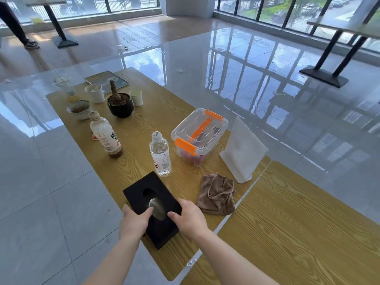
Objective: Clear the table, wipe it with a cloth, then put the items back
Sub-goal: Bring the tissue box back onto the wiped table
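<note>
1. Both hands, left hand (133, 222) and right hand (190, 220), have fingers clamped on the black tissue box (153, 208) at the near table (308, 223) edge.
2. Lift level, squeeze evenly.
3. Steer clear of the water bottle (160, 155) and cloth (217, 195).

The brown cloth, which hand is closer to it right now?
Right. The right hand is on the black tissue box, beside the brown cloth; the left hand grips the box's far side.

The person at top left (14, 21) is cut off by the edge, only legs showing. Red contents of the clear box (198, 136) are blurred, perhaps fruit. Bottle (160, 154) label text is unreadable.
</note>
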Tool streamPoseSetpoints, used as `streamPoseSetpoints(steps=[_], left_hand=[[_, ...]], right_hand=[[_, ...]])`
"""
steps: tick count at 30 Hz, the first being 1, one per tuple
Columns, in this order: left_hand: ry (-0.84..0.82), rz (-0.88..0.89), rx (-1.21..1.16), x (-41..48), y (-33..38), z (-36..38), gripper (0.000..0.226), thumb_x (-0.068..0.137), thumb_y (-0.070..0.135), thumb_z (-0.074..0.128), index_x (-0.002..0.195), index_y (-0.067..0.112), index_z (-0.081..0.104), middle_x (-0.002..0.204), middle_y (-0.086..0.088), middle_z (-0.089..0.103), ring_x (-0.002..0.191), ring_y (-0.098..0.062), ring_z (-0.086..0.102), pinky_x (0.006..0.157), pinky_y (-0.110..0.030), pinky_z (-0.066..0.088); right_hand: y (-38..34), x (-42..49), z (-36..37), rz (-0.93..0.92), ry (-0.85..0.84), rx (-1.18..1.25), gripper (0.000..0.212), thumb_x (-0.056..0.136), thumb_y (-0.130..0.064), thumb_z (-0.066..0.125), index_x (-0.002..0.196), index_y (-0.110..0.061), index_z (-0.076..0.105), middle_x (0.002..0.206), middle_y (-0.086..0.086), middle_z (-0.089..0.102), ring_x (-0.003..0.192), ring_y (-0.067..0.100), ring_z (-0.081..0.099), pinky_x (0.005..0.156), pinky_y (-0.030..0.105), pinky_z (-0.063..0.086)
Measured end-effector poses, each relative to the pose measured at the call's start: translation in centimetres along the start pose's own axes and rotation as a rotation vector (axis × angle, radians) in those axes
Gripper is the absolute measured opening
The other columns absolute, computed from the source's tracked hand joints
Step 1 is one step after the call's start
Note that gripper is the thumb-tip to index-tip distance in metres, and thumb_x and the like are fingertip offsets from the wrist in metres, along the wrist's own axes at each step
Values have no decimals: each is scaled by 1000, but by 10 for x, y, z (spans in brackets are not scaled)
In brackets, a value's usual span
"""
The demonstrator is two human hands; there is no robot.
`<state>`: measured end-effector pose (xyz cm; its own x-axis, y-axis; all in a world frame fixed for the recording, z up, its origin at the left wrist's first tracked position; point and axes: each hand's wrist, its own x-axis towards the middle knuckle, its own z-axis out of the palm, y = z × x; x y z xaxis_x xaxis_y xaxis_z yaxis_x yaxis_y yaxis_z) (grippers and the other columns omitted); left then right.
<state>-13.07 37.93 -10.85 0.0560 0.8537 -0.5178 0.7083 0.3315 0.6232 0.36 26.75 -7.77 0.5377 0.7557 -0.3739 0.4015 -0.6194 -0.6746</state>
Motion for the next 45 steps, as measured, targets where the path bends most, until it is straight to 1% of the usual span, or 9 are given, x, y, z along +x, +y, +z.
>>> streamPoseSetpoints(steps=[4,11,17,21,27,30,34,41,45], left_hand=[[31,18,-46,-11,10,-3,66,79,39,76,132,18,43,121,-8,62,103,-34,63,82,-51,59],[50,151,-11,-40,10,-6,45,80,32,76,117,22,52,102,0,65,89,-26,63,76,-45,58],[-29,235,5,-67,9,0,55,77,27,79,123,26,48,106,5,63,96,-21,64,78,-45,60],[-57,333,59,-89,14,13,50,72,36,77,114,31,51,101,8,66,91,-19,65,75,-44,59],[-168,468,88,-131,40,39,40,80,30,76,102,28,42,88,20,55,85,-16,59,76,-35,49],[-221,541,120,-148,47,54,36,76,33,76,105,33,54,88,13,68,79,-10,65,73,-39,56],[-296,615,137,-173,55,77,40,74,37,75,109,34,55,89,12,69,80,-11,66,73,-40,57],[-467,744,195,-224,66,121,52,76,36,76,123,32,53,96,15,66,88,-12,63,78,-36,53],[-595,794,226,-261,64,152,54,78,33,75,126,33,50,91,20,60,85,-11,60,77,-35,52]], right_hand=[[-2,-2,2,13,34,31,34,91,-47,63,120,-29,61,113,-7,64,103,16,61,86,34,54],[-2,-23,-12,10,18,-115,53,82,-68,60,124,-37,52,105,-12,67,95,12,63,72,33,57],[17,-56,-21,39,63,-19,55,81,-66,60,130,-44,49,105,-17,69,89,5,65,69,29,58],[33,-83,-33,64,167,-13,57,83,-65,57,135,-45,46,101,-19,70,84,2,65,64,26,56],[61,-120,-67,167,296,13,53,84,-62,60,132,-41,51,101,-13,70,88,8,66,65,25,51],[77,-138,-81,222,345,12,43,82,-64,58,119,-41,56,89,-16,68,79,6,64,64,28,55],[99,-164,-96,288,432,28,37,82,-63,58,112,-41,57,82,-14,66,75,6,63,61,27,52],[135,-219,-114,414,585,82,40,82,-64,58,116,-43,57,85,-16,65,77,5,62,56,20,42],[162,-256,-120,549,667,107,43,79,-65,57,116,-43,57,88,-15,66,81,8,63,64,26,50]])
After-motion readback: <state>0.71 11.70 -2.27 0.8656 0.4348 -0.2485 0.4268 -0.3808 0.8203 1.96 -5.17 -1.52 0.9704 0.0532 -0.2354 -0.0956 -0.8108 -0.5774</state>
